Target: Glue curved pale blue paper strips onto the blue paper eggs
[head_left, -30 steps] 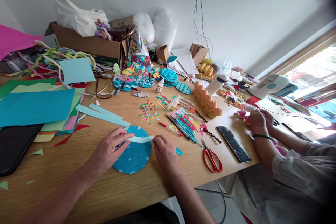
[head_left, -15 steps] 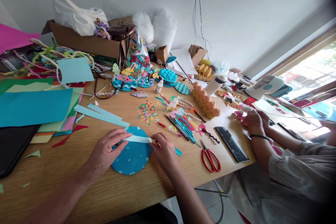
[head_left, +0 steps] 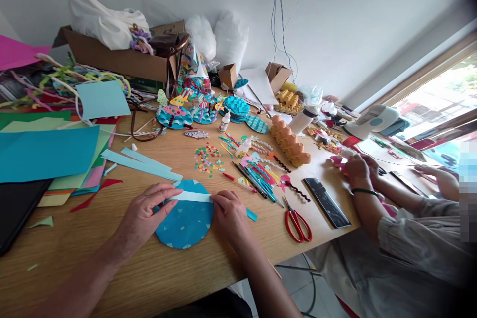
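Observation:
A blue paper disc (head_left: 182, 226) with small pale patches lies on the wooden table in front of me. Across its upper part runs a pale blue paper strip (head_left: 194, 197). My left hand (head_left: 147, 213) pinches the strip's left end between thumb and fingers, over the disc's left edge. At the right edge, my right hand (head_left: 229, 211) has the other end of the strip between thumb and forefinger. More light blue strips (head_left: 139, 165) lie just beyond my left hand. A small blue paper scrap (head_left: 252, 214) sits right of my right hand.
Red-handled scissors (head_left: 298, 223) and a black phone (head_left: 326, 203) lie to the right. Pens (head_left: 257, 181), confetti (head_left: 208, 159), glue bottles (head_left: 224, 121) and an egg carton (head_left: 288, 141) stand or lie beyond. Stacked coloured paper (head_left: 48, 154) is at left. Another person's hands (head_left: 357, 169) work at right.
The view has shifted slightly. Both hands still hold the strip over the disc, almost unmoved. Another hand at the far right shows more fully.

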Tool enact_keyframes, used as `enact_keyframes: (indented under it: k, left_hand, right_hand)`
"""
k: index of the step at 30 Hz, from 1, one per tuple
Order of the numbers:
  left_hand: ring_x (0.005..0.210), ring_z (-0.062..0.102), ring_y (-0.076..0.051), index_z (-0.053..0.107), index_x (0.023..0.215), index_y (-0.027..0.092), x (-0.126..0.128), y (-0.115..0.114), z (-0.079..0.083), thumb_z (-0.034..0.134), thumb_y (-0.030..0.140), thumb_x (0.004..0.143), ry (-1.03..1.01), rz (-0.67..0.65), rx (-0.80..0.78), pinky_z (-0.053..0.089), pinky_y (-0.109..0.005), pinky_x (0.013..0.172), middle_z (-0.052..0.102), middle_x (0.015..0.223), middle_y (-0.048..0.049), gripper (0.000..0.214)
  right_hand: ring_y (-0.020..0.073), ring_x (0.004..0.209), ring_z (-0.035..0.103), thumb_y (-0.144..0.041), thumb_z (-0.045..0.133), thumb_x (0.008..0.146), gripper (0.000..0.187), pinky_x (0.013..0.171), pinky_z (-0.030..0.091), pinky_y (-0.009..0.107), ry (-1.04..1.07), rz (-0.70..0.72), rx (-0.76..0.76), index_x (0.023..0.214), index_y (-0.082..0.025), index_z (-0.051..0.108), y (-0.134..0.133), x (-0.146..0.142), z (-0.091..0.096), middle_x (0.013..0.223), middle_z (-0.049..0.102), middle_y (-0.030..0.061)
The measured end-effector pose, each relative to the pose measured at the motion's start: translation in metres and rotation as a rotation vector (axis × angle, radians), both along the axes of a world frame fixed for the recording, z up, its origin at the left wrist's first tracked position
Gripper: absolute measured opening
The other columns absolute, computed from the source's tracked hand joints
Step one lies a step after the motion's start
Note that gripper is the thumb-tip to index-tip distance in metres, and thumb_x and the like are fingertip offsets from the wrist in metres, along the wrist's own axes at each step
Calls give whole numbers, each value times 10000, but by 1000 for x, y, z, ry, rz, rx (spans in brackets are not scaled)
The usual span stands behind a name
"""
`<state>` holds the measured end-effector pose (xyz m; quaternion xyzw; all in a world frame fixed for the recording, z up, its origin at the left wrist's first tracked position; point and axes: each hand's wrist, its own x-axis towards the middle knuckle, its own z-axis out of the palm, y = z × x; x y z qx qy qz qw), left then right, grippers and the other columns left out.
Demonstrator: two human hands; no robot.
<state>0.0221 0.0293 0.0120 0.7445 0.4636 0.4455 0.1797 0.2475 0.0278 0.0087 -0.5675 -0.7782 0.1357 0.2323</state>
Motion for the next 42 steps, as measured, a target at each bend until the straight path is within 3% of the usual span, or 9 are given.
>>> enact_keyframes:
  k: [12, 25, 42]
  left_hand:
    - [822, 660, -168, 708, 903, 233, -1, -5, 4, 503, 453, 853, 28, 4, 8, 529, -240, 755, 695, 898, -49, 305]
    - [829, 656, -171, 706, 898, 240, -1, -6, 4, 498, 427, 856, 67, -6, 2, 532, -252, 758, 695, 901, -43, 284]
    - [840, 651, -165, 699, 920, 240, -1, -8, 3, 515, 378, 860, 94, -17, 56, 523, -241, 771, 688, 904, -34, 239]
  right_hand:
    - [198, 857, 554, -117, 543, 825, 241, 789, 415, 306, -72, -36, -28, 963, -220, 712, -6, -4, -1, 910, 684, 47]
    - [203, 915, 504, -132, 512, 845, 251, 790, 353, 333, -64, -99, 60, 1003, -235, 677, -18, -9, -6, 997, 662, 39]
    - [206, 926, 488, -69, 514, 782, 291, 799, 308, 345, -121, -62, 25, 980, -233, 651, -19, -12, -3, 1019, 651, 35]
